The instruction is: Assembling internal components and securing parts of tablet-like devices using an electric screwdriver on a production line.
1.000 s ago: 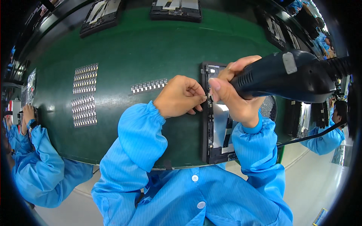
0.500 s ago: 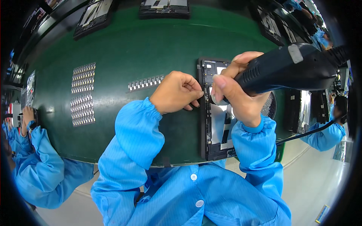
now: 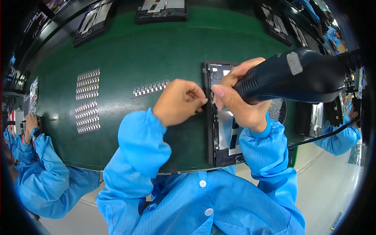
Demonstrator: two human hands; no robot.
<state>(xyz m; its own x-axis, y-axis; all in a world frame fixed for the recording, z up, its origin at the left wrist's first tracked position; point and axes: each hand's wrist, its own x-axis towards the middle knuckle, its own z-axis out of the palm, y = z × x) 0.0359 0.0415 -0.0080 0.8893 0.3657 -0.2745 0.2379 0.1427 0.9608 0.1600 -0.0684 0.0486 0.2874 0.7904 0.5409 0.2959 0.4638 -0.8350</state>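
Right hand gripping tool, black, ridged

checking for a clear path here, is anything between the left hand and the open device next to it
Nothing visible stands between the left hand and the left edge of the open device. Farther right, the right hand and black handheld tool cover part of it.
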